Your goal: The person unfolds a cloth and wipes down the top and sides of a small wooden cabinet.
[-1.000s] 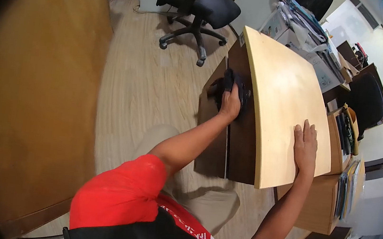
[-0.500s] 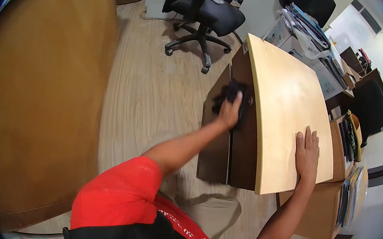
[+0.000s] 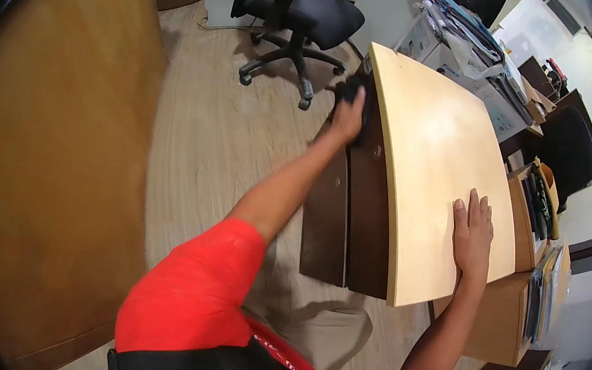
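In the head view, your left hand (image 3: pixel 347 121) is at the far end of the cabinet's dark front (image 3: pixel 372 235), with its fingers grasping a black cloth (image 3: pixel 354 89). The thumb (image 3: pixel 360 100) lies along the cloth; the other fingers are mostly hidden, and blur softens the edges. The cloth is up against the front, just below the far corner of the pale top (image 3: pixel 434 143). Nearer you, the front shows a long gap between two panels, with a small round lock (image 3: pixel 378 151) on the upper one.

Your right hand (image 3: pixel 472 244) rests palm down on the top, close to its right edge, its fingers released, slightly spread and pointing away from you.

A black chair (image 3: pixel 316 17) stands on the wooden floor (image 3: pixel 214 130) beyond your left hand. Past the far side of the top, papers (image 3: pixel 470 32) are heaped over white boxes (image 3: pixel 501 110). To the right of your right hand, files (image 3: pixel 537 292) stand upright by a wooden shelf (image 3: pixel 494 320). A tall brown panel (image 3: pixel 56 155) fills your left side, well apart from the cabinet.
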The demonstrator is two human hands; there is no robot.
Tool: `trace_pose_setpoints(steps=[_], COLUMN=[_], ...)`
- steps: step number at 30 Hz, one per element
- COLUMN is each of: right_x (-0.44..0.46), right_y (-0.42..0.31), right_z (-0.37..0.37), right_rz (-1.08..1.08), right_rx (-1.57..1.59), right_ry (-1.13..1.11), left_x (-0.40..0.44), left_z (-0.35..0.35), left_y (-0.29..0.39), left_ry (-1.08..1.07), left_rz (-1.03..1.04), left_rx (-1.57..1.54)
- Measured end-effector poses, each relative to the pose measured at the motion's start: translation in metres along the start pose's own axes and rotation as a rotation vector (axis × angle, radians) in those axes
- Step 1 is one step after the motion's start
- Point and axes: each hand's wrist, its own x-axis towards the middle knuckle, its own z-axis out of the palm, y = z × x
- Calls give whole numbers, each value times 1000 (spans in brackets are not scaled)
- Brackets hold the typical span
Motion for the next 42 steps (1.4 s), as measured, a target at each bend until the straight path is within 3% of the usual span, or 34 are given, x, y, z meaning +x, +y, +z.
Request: trace_pose_setpoints(steps=[2,4,7,9,11,14,15,19,20,21,22,23,26,27,29,31,35,36,37,39,42], right_x=[1,0,1,2,2,1,0,-1,-2,-1,0,0,2,4,2,-1,-1,-1,1,-1,3], right_y=[0,1,3,6,3,10,11,5,4,6,8,9,10,12,11,6,8,7,7,13,15], right_z=[1,1,2,3,4,7,8,4,6,6,5,4,6,6,8,4,4,6,6,5,9], right_rz=[2,5,-2,-26,-24,-25,-39,-41,-44,-43,-39,-34,-58,-69,-73,-59,-48,-55,-50,-30,-80], right_rx=[6,-2,3,13,12,-1,-6,17,17,19,21,17,3,11,41,25,18,21,25,13,24], right_ry=[8,8,-4,13,12,12,27,53,46,37,33,31,35,38,59,56,48,43,44,32,48], left_x=[-85,-145,-161,-113,-63,-73,-92,-298,-342,-352,-350,-337,-232,-182,-142,-138,-336,-374,-368,-342,-254], left_z=[-7,4,-7,-5,-8,0,1,-13,-16,-14,-21,-12,-18,-5,-12,-2,-8,-11,-11,-9,-13], left_y=[-5,-74,-66,-55,-68,-96,-99,-76,-71,-107,-103,-99,-76,-122,-112,-128,-146,-137,-143,-168,-195], left_ry=[-55,-55,-76,-43,-84,-45,-41,-131,-110,-178,-123,-99,-73,111,92,127,-38,7,13,-127,-103], left_rz=[200,391,477,234,158,16,-43,-250,-399,44,495,86,-456,-450,-514,-467,-431,-200,-199,-513,-828], left_rx=[25,-73,-51,-150,-60,95,134,22,17,242,474,138,-4,173,-47,106,170,219,215,175,46])
